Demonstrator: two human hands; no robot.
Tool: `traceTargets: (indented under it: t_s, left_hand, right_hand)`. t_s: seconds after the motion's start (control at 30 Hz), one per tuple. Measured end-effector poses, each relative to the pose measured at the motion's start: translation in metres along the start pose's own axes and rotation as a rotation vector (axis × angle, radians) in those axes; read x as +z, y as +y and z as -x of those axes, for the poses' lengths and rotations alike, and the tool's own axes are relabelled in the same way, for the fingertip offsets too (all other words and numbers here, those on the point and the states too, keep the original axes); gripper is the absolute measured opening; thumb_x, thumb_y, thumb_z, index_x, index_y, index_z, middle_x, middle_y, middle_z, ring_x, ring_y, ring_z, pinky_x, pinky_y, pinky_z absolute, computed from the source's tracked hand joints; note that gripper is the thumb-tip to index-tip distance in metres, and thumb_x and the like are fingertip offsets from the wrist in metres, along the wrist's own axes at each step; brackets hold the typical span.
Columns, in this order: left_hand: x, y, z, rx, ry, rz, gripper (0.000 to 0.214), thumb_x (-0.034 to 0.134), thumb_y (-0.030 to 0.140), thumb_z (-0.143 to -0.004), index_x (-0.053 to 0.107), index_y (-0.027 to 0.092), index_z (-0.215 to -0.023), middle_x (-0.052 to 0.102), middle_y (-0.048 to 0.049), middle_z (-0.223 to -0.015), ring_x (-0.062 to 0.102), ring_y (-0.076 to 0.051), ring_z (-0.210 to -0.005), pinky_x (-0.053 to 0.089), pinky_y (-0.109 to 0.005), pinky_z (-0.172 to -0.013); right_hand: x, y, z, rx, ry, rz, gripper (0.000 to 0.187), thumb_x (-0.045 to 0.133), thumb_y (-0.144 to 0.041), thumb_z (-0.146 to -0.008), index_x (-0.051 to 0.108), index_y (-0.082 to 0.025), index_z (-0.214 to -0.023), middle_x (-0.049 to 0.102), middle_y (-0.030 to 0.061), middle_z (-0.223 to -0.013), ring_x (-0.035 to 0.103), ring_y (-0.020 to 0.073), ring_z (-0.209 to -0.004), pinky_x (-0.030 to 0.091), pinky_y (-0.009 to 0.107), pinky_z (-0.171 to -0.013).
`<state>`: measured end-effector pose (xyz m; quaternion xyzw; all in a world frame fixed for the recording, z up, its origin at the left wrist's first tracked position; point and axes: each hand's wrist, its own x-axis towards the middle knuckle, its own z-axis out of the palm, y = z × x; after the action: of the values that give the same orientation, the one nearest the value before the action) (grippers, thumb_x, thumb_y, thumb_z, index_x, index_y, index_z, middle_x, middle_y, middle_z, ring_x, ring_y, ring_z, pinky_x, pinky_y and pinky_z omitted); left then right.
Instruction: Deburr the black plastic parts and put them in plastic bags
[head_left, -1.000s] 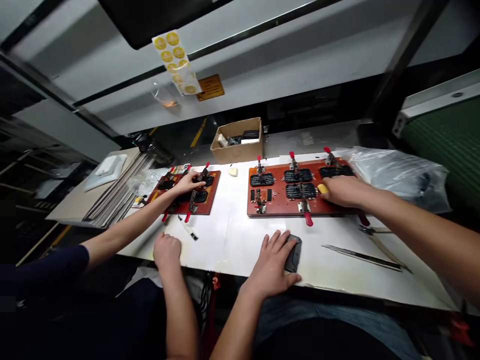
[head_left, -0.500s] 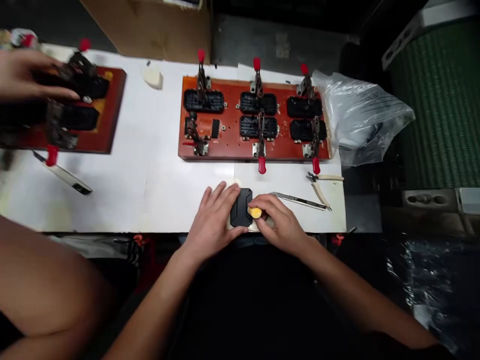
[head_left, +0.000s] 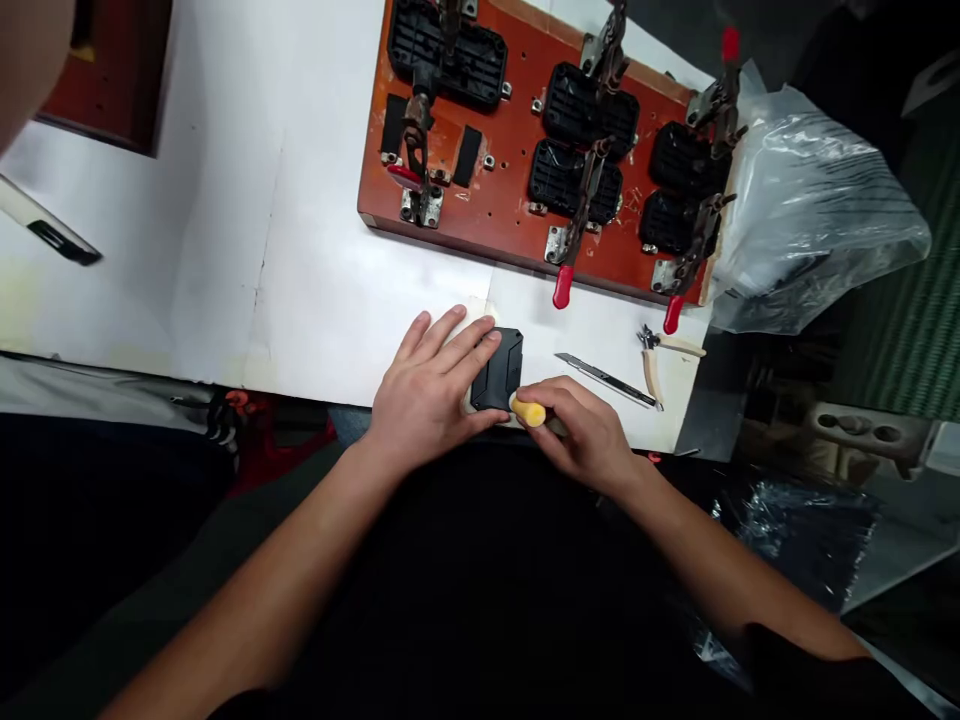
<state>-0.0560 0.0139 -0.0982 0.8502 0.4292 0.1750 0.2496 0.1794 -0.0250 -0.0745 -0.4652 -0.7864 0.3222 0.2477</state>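
The left hand (head_left: 431,385) lies flat with fingers spread over a small black plastic housing (head_left: 501,370), pinning it to the white bench (head_left: 300,300) at the lower centre of the frame, right at the near edge. The right hand (head_left: 589,430), which was up at the red-brown clamp board (head_left: 517,215) a second ago, is now beside it, curled shut around a short yellow-handled tool (head_left: 529,411) whose end meets the housing's near right corner. So the work appears to have shifted from the board to this loose piece. The housing sits almost on the bench lip, with little margin toward the body. Open white surface lies to the left. To the right, a thin steel blade (head_left: 604,378) and small cutters (head_left: 660,350) lie near, with a clear plastic bag (head_left: 810,220) beyond.
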Motion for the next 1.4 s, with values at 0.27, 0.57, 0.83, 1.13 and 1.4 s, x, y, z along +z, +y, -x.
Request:
traceTargets:
  t_s: [0.27,0.57,0.83,1.13,1.4]
  left_hand:
    - [0.001,0.0,-0.001,-0.008,0.008,0.002,0.081,0.08,0.049,-0.088,0.047,0.022,-0.157,0.048,-0.0079,-0.165,0.035,-0.035,-0.158,0.02,-0.058,-0.134]
    - [0.001,0.001,-0.001,-0.016,0.022,0.005,0.08,0.079,0.048,-0.088,0.047,0.024,-0.158,0.049,-0.0073,-0.165,0.036,-0.035,-0.158,0.021,-0.058,-0.134]
    - [-0.001,0.002,0.0,0.006,0.008,-0.01,0.082,0.08,0.049,-0.087,0.047,0.024,-0.158,0.05,-0.0073,-0.164,0.034,-0.036,-0.158,0.019,-0.06,-0.134]
    - [0.001,-0.001,0.002,0.051,0.02,-0.026,0.079,0.078,0.053,-0.089,0.049,0.024,-0.156,0.052,-0.0068,-0.162,0.036,-0.037,-0.157,0.018,-0.062,-0.134]
    - [0.002,-0.002,0.002,0.05,0.031,-0.014,0.079,0.078,0.053,-0.089,0.048,0.026,-0.157,0.053,-0.0072,-0.162,0.037,-0.036,-0.157,0.019,-0.062,-0.133]
  right_hand:
    - [-0.009,0.004,-0.009,-0.021,-0.052,-0.022,0.031,0.061,-0.013,-0.098,0.061,-0.022,-0.128,0.071,0.0098,-0.114,0.07,0.0222,-0.103,0.06,0.037,-0.087]
    - [-0.01,0.001,-0.012,-0.005,-0.063,-0.001,0.028,0.058,-0.014,-0.099,0.061,-0.025,-0.125,0.071,0.0081,-0.112,0.07,0.0218,-0.099,0.059,0.036,-0.083]
    - [-0.012,0.011,-0.032,-0.01,0.087,0.147,0.022,0.059,-0.014,-0.097,0.065,-0.022,-0.117,0.069,0.0069,-0.101,0.068,0.0222,-0.092,0.056,0.034,-0.079]
    - [-0.012,0.01,-0.03,0.064,0.118,0.13,0.014,0.065,-0.021,-0.098,0.065,-0.022,-0.112,0.068,0.005,-0.098,0.065,0.0193,-0.082,0.055,0.032,-0.074]
    - [-0.007,0.009,-0.032,0.172,0.194,0.073,0.012,0.068,-0.029,-0.099,0.065,-0.023,-0.109,0.067,0.0041,-0.097,0.065,0.0166,-0.075,0.058,0.03,-0.071]
